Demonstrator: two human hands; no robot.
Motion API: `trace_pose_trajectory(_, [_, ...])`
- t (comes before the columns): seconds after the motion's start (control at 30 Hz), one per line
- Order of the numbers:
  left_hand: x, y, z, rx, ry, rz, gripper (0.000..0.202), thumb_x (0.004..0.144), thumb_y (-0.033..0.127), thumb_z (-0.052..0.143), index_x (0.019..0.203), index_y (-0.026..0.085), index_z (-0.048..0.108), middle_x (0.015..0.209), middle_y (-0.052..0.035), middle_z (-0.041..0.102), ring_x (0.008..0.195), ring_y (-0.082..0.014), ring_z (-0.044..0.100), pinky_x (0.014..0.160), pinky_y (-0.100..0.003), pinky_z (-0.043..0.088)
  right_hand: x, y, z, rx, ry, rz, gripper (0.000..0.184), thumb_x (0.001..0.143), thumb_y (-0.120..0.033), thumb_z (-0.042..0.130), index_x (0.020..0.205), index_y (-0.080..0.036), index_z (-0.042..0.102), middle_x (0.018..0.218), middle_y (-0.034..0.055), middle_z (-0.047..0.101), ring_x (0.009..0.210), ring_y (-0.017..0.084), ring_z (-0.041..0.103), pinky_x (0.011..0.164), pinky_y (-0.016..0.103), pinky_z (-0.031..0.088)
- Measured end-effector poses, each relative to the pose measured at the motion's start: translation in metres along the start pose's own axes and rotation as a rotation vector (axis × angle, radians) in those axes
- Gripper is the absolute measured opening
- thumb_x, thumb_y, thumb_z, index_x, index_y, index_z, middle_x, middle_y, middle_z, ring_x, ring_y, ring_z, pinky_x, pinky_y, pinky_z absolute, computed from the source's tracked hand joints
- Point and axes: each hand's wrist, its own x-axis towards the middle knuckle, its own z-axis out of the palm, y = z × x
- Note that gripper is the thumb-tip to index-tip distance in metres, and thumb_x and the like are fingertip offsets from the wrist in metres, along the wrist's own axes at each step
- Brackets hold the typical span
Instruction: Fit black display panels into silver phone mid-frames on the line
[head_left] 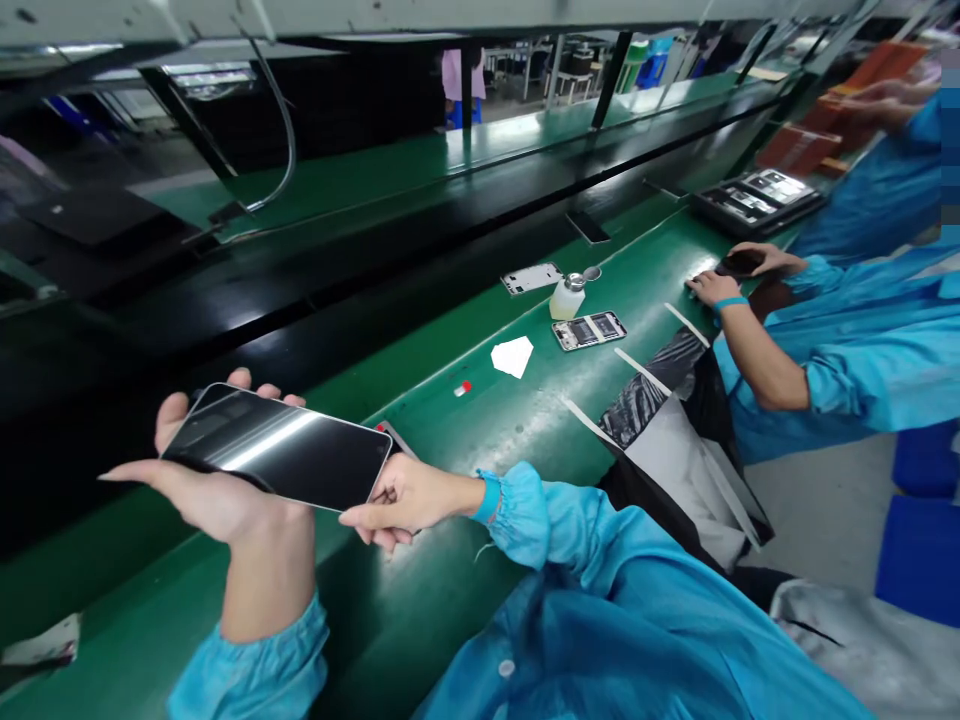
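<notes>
A smartphone (281, 445) with a glossy black screen and a light frame is held screen up over the green bench, a bright streak of light reflected across it. Underneath it, my left hand (229, 505) supports the phone's left part, with fingertips showing past the far edge and the thumb sticking out to the left. My right hand (424, 497) grips the near right corner, its thumb along the edge. Just behind that hand, another slim object with a red spot (395, 437) lies partly hidden on the bench.
Along the green bench (450, 440) lie a white paper piece (513, 356), an opened phone (589, 330), a pump bottle (568, 297), a white phone panel (531, 278) and a dark slab (587, 227). Bags hang taped at the edge. At right, a co-worker's hands (716, 288) handle a dark object.
</notes>
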Motion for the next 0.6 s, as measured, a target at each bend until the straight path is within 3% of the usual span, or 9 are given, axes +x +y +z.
trace_pose_trajectory(0.07, [0.013, -0.008, 0.016, 0.018, 0.025, -0.013, 0.075, 0.111, 0.085, 0.011, 0.111, 0.029, 0.061, 0.097, -0.0034, 0.081, 0.075, -0.0190, 0.076, 0.062, -0.028, 0.061, 0.002, 0.000, -0.014, -0.046, 0.042, -0.011, 0.058, 0.103, -0.070, 0.074, 0.081, -0.016, 0.067, 0.063, -0.0029, 0.065, 0.049, 0.009, 0.057, 0.050, 0.022, 0.048])
trace_pose_trajectory(0.17, [0.041, -0.029, 0.048, 0.090, 0.040, -0.096, 0.078, 0.111, 0.085, 0.010, 0.116, 0.026, 0.061, 0.097, -0.0063, 0.079, 0.077, -0.0231, 0.077, 0.072, -0.037, 0.065, 0.001, 0.002, -0.039, -0.360, 0.134, -0.039, 0.050, 0.107, -0.065, 0.073, 0.113, -0.015, 0.072, 0.083, 0.0013, 0.077, 0.072, 0.016, 0.074, 0.071, 0.027, 0.060])
trace_pose_trajectory(0.27, [0.074, -0.072, 0.079, 0.168, -0.012, -0.291, 0.081, 0.113, 0.078, 0.002, 0.116, 0.023, 0.062, 0.093, -0.0064, 0.077, 0.080, -0.0236, 0.077, 0.089, -0.047, 0.066, -0.003, 0.015, -0.054, -0.942, 0.304, -0.005, 0.074, 0.101, -0.069, 0.079, 0.148, -0.015, 0.060, 0.116, 0.0119, 0.083, 0.106, 0.032, 0.083, 0.090, 0.041, 0.064])
trace_pose_trajectory(0.33, [0.093, -0.111, 0.096, 0.217, -0.046, -0.390, 0.078, 0.117, 0.070, 0.002, 0.113, 0.021, 0.063, 0.089, -0.0073, 0.075, 0.083, -0.0239, 0.078, 0.096, -0.049, 0.066, -0.003, 0.027, -0.055, -1.222, 0.326, 0.032, 0.089, 0.101, -0.075, 0.075, 0.159, -0.011, 0.051, 0.127, 0.0188, 0.081, 0.113, 0.038, 0.082, 0.092, 0.048, 0.064])
trace_pose_trajectory(0.43, [0.114, -0.173, 0.114, 0.303, -0.066, -0.465, 0.070, 0.120, 0.062, 0.010, 0.107, 0.019, 0.064, 0.081, -0.0069, 0.071, 0.088, -0.0262, 0.081, 0.096, -0.051, 0.068, 0.002, 0.041, -0.052, -1.391, 0.246, 0.029, 0.090, 0.104, -0.075, 0.069, 0.161, -0.008, 0.048, 0.122, 0.0194, 0.083, 0.108, 0.037, 0.083, 0.089, 0.049, 0.065])
trace_pose_trajectory(0.6, [0.140, -0.248, 0.130, 0.524, -0.062, -0.448, 0.063, 0.121, 0.057, 0.016, 0.107, 0.019, 0.065, 0.077, -0.0038, 0.066, 0.080, -0.0263, 0.081, 0.084, -0.049, 0.071, 0.010, 0.034, -0.058, -1.402, 0.130, 0.015, 0.062, 0.106, -0.073, 0.068, 0.132, -0.016, 0.068, 0.106, 0.0090, 0.089, 0.096, 0.030, 0.086, 0.082, 0.042, 0.064])
